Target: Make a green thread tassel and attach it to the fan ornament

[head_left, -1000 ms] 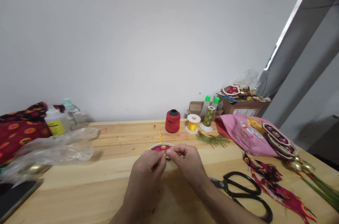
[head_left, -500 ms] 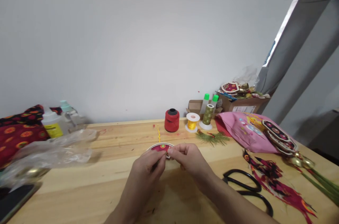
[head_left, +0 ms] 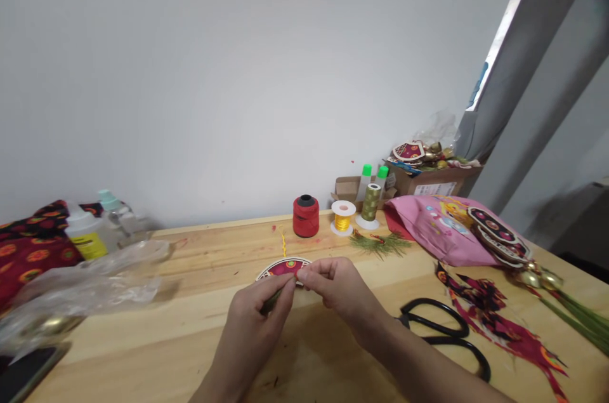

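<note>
A fan-shaped ornament [head_left: 280, 266] with a pale rim and a dark red patterned face lies in front of me, its lower part hidden by my fingers. A yellow cord loop [head_left: 284, 243] extends from its top. At its lower edge my left hand [head_left: 254, 314] is closed, with a dark green thread tassel [head_left: 270, 303] showing between thumb and fingers. My right hand [head_left: 340, 289] pinches right beside the left fingertips, over the ornament's right end. Whatever the right fingertips grip is too small to make out.
Behind stand a red thread cone [head_left: 306, 218], a yellow cord spool [head_left: 342, 219] and an olive thread spool [head_left: 371, 205]. Green threads [head_left: 380, 243] lie nearby. Black-handled scissors [head_left: 442, 327], fabric scraps [head_left: 499, 320] and a pink bag [head_left: 438, 228] are right; plastic bags [head_left: 95, 282] and a phone [head_left: 33, 368] left.
The view has shifted slightly. My left hand has turned and moved a little left, showing more of the ornament and the green threads in its grip. The right hand still pinches.
</note>
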Demonstrator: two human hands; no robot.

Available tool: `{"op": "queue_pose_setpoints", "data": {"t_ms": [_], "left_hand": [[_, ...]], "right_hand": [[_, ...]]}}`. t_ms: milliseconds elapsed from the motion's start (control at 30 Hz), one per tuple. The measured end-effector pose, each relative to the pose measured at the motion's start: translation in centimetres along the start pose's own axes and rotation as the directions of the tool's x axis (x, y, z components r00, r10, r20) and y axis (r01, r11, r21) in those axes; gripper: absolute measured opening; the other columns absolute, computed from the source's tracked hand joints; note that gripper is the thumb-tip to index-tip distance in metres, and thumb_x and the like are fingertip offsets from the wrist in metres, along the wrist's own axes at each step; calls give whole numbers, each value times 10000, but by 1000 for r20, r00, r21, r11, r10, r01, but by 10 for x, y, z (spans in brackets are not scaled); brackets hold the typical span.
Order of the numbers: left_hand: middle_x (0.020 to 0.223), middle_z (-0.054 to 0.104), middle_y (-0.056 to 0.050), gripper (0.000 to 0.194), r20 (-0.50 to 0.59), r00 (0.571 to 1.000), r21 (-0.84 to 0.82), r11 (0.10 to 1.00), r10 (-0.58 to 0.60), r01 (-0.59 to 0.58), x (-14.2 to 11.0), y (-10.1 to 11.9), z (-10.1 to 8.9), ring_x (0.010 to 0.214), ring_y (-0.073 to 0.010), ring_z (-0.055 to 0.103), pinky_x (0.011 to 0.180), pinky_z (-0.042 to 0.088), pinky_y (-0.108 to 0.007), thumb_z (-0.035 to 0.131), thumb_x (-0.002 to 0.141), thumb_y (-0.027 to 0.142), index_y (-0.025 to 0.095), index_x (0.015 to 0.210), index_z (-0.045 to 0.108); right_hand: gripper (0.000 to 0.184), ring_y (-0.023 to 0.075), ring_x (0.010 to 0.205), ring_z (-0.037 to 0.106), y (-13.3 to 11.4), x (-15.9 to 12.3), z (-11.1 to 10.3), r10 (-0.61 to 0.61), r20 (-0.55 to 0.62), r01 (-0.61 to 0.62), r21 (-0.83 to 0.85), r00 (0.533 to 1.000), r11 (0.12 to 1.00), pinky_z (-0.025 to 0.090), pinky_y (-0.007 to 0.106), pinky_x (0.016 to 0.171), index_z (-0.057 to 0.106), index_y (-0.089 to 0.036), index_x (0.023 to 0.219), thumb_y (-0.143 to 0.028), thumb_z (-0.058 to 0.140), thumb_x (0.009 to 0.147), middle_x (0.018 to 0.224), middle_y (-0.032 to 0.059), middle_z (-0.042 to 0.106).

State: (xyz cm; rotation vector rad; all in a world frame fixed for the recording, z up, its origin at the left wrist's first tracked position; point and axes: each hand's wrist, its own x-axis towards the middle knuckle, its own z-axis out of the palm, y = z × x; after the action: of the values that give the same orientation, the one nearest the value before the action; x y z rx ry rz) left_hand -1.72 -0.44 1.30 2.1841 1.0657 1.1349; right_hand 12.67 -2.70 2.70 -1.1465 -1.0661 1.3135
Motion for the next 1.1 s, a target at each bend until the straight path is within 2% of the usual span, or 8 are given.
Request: {"op": "queue_pose_setpoints", "data": {"t_ms": [300,433,533,633,733,867,967,1100], "left_hand": [[731,714,-5,184,0,979,-162,966,-203,200,1,0,-1,721,-179,627,660,475,-233,572,705,319,225,796,701],[637,679,10,173,39,945,-306,897,-323,320,3,2,-1,726,-180,603,665,455,-233,607,673,340,218,745,706],[431,510,42,216,78,909,-388,828,-408,405,4,5,0,507,-121,495,469,386,-194,602,667,366,181,722,700],[385,258,91,283,146,858,-465,731,-492,499,4,8,0,380,-56,220,352,161,-180,574,678,402,140,719,672],[439,180,95,287,196,842,-531,667,-503,522,4,10,0,407,-50,134,375,88,-195,558,687,410,132,673,631],[458,183,91,271,203,856,-538,676,-476,504,3,9,-1,419,-53,135,382,90,-204,558,692,400,142,621,595],[457,182,91,281,208,864,-528,691,-458,494,3,9,-1,419,-55,139,386,92,-208,552,697,411,145,619,595],[461,181,89,293,224,859,-504,699,-461,507,3,9,-1,422,-59,142,392,90,-213,545,700,426,142,704,619]], "right_hand": [[191,79,525,458,-1,-1,0,-65,30,63,45,997,997,350,196,522,645,-150,601,-338,649,636,562,-27,571],[200,56,447,352,-1,-3,-1,-45,48,44,20,998,999,282,189,445,639,-155,603,-343,627,668,496,-51,489],[262,52,415,265,-4,-5,-2,-51,44,52,-13,998,999,222,189,406,610,-148,581,-365,567,721,439,-68,370],[260,61,425,332,-8,-5,-2,-164,-17,162,-95,986,982,267,194,422,615,-149,614,-342,519,758,469,-51,449],[141,104,528,465,-10,-6,-3,-421,-69,365,-384,904,848,352,224,510,645,-166,680,-265,560,732,587,-12,586],[75,139,669,530,-9,-8,-5,-670,107,564,-647,734,514,359,275,661,638,-193,710,-208,571,740,679,1,640],[78,146,683,527,-8,-9,-5,-698,180,572,-726,693,381,328,300,683,630,-212,736,-213,556,759,704,-4,647],[77,148,674,505,-8,-9,-5,-708,204,544,-786,676,293,299,302,665,625,-215,726,-218,556,761,689,-11,640]]}}
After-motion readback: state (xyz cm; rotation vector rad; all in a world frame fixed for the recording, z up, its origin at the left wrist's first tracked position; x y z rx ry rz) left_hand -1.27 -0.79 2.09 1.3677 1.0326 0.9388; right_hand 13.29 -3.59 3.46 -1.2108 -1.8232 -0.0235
